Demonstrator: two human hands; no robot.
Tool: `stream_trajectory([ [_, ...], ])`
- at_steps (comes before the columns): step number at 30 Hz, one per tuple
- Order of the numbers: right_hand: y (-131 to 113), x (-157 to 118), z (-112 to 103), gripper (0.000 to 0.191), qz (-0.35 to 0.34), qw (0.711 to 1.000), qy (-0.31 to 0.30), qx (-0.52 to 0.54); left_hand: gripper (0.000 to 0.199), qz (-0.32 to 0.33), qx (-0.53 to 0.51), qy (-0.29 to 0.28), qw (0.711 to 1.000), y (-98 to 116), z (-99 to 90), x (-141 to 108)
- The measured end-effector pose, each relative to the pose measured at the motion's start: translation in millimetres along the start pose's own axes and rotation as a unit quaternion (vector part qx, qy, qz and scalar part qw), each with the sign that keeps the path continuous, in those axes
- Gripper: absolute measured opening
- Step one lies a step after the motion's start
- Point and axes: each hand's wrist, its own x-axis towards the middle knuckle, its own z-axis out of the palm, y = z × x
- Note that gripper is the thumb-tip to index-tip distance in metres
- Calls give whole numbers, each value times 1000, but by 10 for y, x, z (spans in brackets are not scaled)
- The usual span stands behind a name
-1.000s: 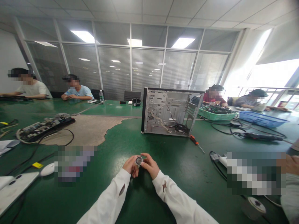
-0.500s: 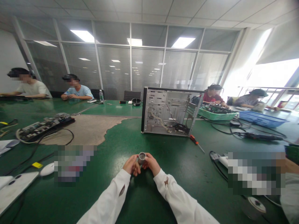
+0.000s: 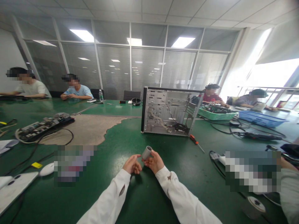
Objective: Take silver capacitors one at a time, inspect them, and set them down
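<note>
A small silver metal cylinder [image 3: 146,152], perhaps a capacitor, lies tilted between the thumb and fingers of my right hand [image 3: 154,161]. My left hand [image 3: 132,164] rests just to its left, palm turned inward, close to the cylinder's lower end and holding nothing. Both white sleeves reach up from the bottom of the view, and my hands hover low over the green tabletop [image 3: 182,174].
An open metal computer chassis [image 3: 171,111] stands ahead, with an orange-handled screwdriver [image 3: 195,140] beside it. A circuit board assembly [image 3: 44,128] lies left. A green crate [image 3: 217,115], blue basket [image 3: 261,119] and cables sit right. Several people work around the table.
The cylinder has moved from between both hands into my right hand and now tilts up to the right. My hands have drawn slightly apart.
</note>
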Motion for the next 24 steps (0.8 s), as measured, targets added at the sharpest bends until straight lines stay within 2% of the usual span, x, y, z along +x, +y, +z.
stream_trajectory([
  [5, -63, -25, 2, 40, 8, 1000, 18, 13, 59, 3, -9, -7, 1000, 39, 21, -36],
  [10, -52, -33, -9, 38, -9, 1000, 16, -21, 50, 2, -19, -9, 1000, 65, 33, -73],
  [14, 23, -19, 5, 31, -58, 997, 0, -51, 40, 3, -54, 24, 998, 48, 26, -62],
  [18, 98, -23, 19, 34, -113, 988, -1, -109, 33, 1, -77, 45, 996, 56, 36, -66],
  [21, 120, -73, 29, 38, -185, 951, -11, -247, 30, -4, -73, 48, 996, 62, 45, -78],
  [24, 117, -147, 49, 43, -258, 880, -12, -399, 30, -8, -61, 57, 996, 46, 42, -76],
])
